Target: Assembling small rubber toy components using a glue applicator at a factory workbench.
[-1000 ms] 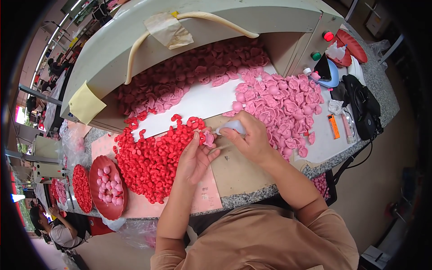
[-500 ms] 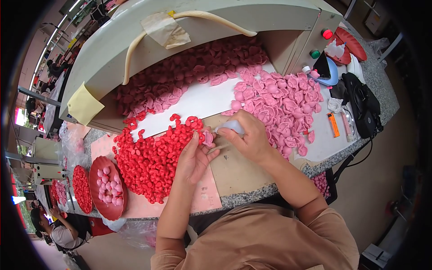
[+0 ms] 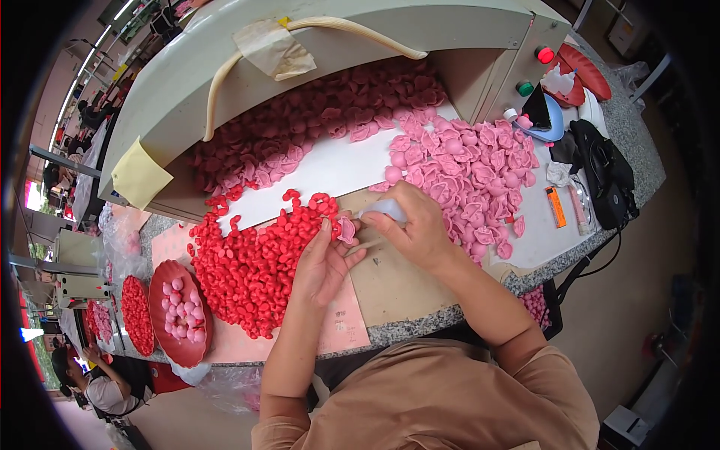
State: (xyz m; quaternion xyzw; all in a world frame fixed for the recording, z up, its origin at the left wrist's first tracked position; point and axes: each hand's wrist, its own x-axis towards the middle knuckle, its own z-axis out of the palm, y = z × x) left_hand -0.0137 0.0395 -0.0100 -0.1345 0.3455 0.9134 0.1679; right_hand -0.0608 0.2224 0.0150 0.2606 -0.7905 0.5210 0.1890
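Note:
Between the thumb and fingers of my left hand [image 3: 321, 270] is a small pink ruffled, petal-like piece [image 3: 346, 230]. My right hand [image 3: 421, 231] is wrapped round a translucent white squeeze bottle [image 3: 388, 210], tilted so that its tip points left at the pink piece. Whether the tip touches the piece is too small to tell. A heap of glossy red small pieces [image 3: 251, 274] lies just left of my left hand. Beyond and right of my right hand spreads a pile of pink ruffled pieces and balls [image 3: 461, 161].
A grey-green machine housing [image 3: 172, 90] arches over more pink pieces at the back. Red dishes stand left, one dish [image 3: 187, 354] holding pink balls. At right lie an orange box [image 3: 555, 208], a black bag [image 3: 609, 176] and a blue dish [image 3: 556, 118]. Another person [image 3: 109, 394] sits far left.

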